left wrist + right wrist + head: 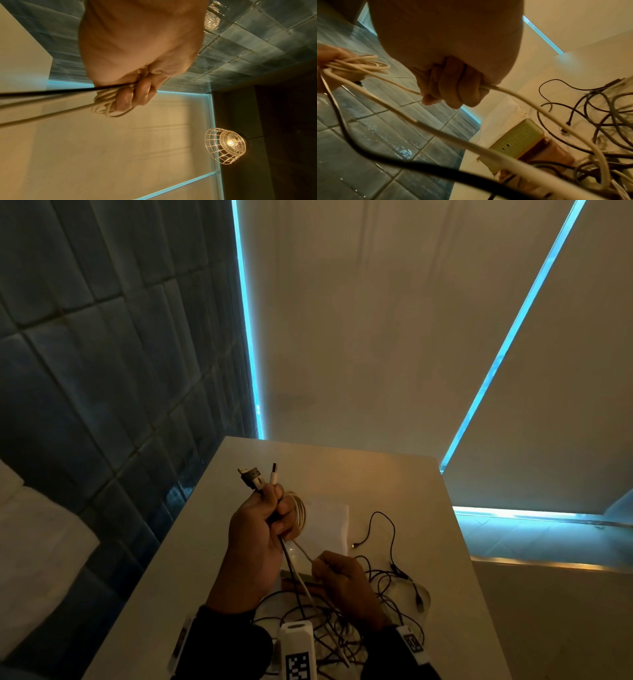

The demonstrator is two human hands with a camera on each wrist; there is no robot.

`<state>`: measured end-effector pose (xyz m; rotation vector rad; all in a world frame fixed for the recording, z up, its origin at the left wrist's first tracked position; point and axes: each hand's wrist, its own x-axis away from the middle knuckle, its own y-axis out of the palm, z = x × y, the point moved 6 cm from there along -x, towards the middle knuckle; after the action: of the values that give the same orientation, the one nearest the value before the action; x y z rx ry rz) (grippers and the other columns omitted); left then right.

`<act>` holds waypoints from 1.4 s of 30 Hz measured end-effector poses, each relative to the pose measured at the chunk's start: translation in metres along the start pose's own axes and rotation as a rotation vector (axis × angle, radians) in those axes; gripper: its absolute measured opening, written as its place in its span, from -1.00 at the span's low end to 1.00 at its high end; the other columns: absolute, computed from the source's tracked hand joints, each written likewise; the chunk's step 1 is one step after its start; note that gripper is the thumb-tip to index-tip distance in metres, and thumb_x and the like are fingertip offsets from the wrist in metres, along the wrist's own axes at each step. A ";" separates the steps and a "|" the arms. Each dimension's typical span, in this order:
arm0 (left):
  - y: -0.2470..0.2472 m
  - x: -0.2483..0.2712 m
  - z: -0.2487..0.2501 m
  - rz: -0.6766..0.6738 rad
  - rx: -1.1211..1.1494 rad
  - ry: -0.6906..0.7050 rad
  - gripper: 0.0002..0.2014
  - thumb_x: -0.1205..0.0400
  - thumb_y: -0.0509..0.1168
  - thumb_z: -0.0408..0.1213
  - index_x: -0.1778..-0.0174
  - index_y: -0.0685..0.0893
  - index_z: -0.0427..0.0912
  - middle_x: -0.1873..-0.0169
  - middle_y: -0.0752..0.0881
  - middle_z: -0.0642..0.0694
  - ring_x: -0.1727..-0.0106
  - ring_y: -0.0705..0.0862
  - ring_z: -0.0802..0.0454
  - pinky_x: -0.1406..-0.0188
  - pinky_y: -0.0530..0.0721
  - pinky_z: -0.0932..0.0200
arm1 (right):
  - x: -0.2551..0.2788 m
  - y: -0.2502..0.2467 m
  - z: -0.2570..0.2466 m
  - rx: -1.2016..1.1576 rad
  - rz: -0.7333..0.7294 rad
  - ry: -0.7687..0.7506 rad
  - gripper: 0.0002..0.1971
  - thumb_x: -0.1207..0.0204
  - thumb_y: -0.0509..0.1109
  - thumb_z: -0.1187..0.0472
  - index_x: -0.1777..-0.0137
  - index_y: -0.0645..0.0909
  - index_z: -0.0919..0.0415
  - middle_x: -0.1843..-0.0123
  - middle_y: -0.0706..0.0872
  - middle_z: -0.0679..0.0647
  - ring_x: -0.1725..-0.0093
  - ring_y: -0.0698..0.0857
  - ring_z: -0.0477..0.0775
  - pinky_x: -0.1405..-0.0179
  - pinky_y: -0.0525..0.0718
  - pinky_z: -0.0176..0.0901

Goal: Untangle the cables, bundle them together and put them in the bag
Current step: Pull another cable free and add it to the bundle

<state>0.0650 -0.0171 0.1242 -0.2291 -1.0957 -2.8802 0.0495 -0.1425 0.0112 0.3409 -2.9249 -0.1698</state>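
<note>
My left hand (270, 515) is raised over the table and grips a coil of white cable (300, 510) together with black and white USB plugs (255, 475) that stick up from the fist. The left wrist view shows the same coil (104, 102) wrapped under the curled fingers (137, 93). Lower and to the right, my right hand (337, 573) pinches the white cable's loose run (513, 93), which stretches between both hands. A tangle of black and white cables (383, 594) lies on the table under my right hand. A white flat bag (329, 522) lies behind the hands.
The white table (394, 474) is narrow, with a dark tiled wall (102, 371) to its left and a blind with blue light strips behind. A yellow-green box (518, 138) lies among the cables. A caged lamp (226, 146) hangs overhead.
</note>
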 end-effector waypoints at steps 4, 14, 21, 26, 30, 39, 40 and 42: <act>0.000 0.000 0.000 0.001 -0.014 0.005 -0.72 -0.76 -0.01 -0.23 0.26 0.42 -0.16 0.52 0.45 0.00 0.65 0.24 0.18 0.64 0.26 0.29 | -0.002 0.000 0.003 0.004 -0.005 -0.030 -0.74 -0.64 0.21 0.46 0.31 0.48 0.34 0.38 0.52 0.05 0.26 0.75 -0.04 -0.01 0.77 0.01; 0.000 0.001 0.007 -0.038 -0.038 0.019 -0.73 -0.75 0.00 -0.22 0.27 0.41 -0.16 0.52 0.43 0.00 0.63 0.23 0.18 0.61 0.23 0.28 | -0.003 -0.026 0.042 0.319 0.113 -0.014 -0.67 -0.55 0.34 0.08 0.44 0.50 0.13 0.52 0.49 -0.13 0.43 0.50 -0.17 0.34 0.46 -0.28; 0.002 0.000 -0.002 -0.041 -0.102 -0.035 -0.73 -0.75 -0.02 -0.21 0.27 0.38 -0.17 0.54 0.43 0.00 0.64 0.24 0.18 0.62 0.23 0.28 | -0.007 -0.041 -0.006 0.400 0.336 -0.094 -0.68 -0.62 0.28 0.21 0.40 0.59 0.19 0.55 0.47 -0.09 0.51 0.42 -0.13 0.44 0.39 -0.22; 0.004 0.002 -0.006 0.017 -0.213 -0.052 -0.72 -0.77 -0.01 -0.21 0.26 0.38 -0.18 0.51 0.47 -0.05 0.60 0.35 0.12 0.57 0.28 0.24 | 0.004 -0.019 -0.083 0.186 0.314 -0.353 -0.68 -0.67 0.26 0.13 0.32 0.56 0.25 0.60 0.31 0.02 0.61 0.23 -0.04 0.55 0.21 -0.21; 0.000 0.003 -0.007 0.120 -0.256 -0.044 -0.73 -0.77 0.04 -0.24 0.19 0.52 -0.23 0.50 0.66 -0.09 0.51 0.58 0.06 0.38 0.49 0.12 | 0.019 0.006 -0.116 0.193 0.190 -0.471 -0.70 -0.63 0.26 0.09 0.31 0.57 0.21 0.61 0.38 -0.13 0.61 0.29 -0.19 0.56 0.29 -0.31; 0.006 0.005 0.001 0.024 0.025 -0.024 -0.67 -0.77 -0.02 -0.21 0.23 0.50 -0.26 0.39 0.63 -0.21 0.42 0.63 -0.07 0.49 0.66 0.14 | 0.024 0.021 -0.099 0.215 -0.011 -0.336 -0.69 -0.68 0.25 0.25 0.33 0.57 0.14 0.62 0.35 -0.15 0.61 0.26 -0.18 0.58 0.26 -0.35; 0.006 0.004 0.002 0.009 0.083 -0.016 -0.69 -0.77 -0.02 -0.21 0.23 0.48 -0.23 0.39 0.61 -0.18 0.41 0.63 -0.05 0.44 0.68 0.14 | 0.023 0.020 -0.094 0.210 -0.017 -0.301 -0.69 -0.67 0.26 0.24 0.35 0.57 0.13 0.61 0.33 -0.14 0.60 0.25 -0.15 0.59 0.25 -0.33; 0.008 0.004 0.005 -0.032 0.159 -0.003 -0.71 -0.76 -0.02 -0.20 0.23 0.46 -0.18 0.41 0.60 -0.11 0.45 0.59 0.03 0.42 0.66 0.17 | 0.020 0.017 -0.082 0.199 -0.029 -0.231 -0.69 -0.66 0.27 0.23 0.36 0.56 0.14 0.62 0.31 -0.12 0.61 0.24 -0.14 0.60 0.24 -0.32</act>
<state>0.0628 -0.0203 0.1336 -0.2099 -1.3319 -2.8017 0.0430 -0.1381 0.0969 0.4190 -3.1754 0.0851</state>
